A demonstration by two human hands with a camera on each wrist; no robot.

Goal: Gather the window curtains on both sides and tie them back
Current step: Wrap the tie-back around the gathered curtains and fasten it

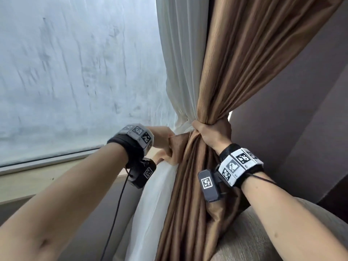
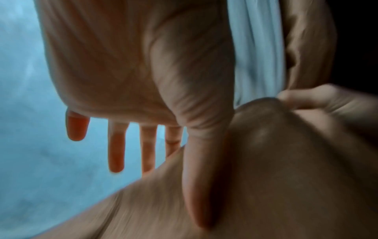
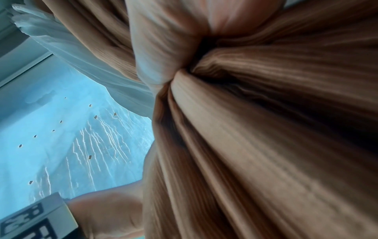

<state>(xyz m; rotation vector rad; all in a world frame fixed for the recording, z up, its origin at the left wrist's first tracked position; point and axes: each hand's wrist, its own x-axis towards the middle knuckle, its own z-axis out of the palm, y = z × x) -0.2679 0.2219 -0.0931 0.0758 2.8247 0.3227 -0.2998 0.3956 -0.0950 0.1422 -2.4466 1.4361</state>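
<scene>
The brown curtain [image 1: 235,63] hangs at the right of the window and is bunched into a narrow waist. My right hand [image 1: 211,132] grips that waist with its fingers wrapped round it; in the right wrist view the folds [image 3: 266,145] fan out from the grip. A white sheer curtain [image 1: 178,63] hangs just left of it and is drawn in at the same height. My left hand [image 1: 163,142] is at a loose brown flap [image 1: 176,145] beside the bunch. Its fingers [image 2: 116,153] are straight behind the fabric and its thumb [image 2: 201,186] lies on the front. No separate tie-back shows.
The fogged window pane [image 1: 75,72] fills the left, with a pale wooden sill [image 1: 37,185] below. A grey upholstered seat back [image 1: 244,232] stands under my right arm. A dark wall [image 1: 301,110] is on the right. A black cable [image 1: 116,213] hangs from my left wrist.
</scene>
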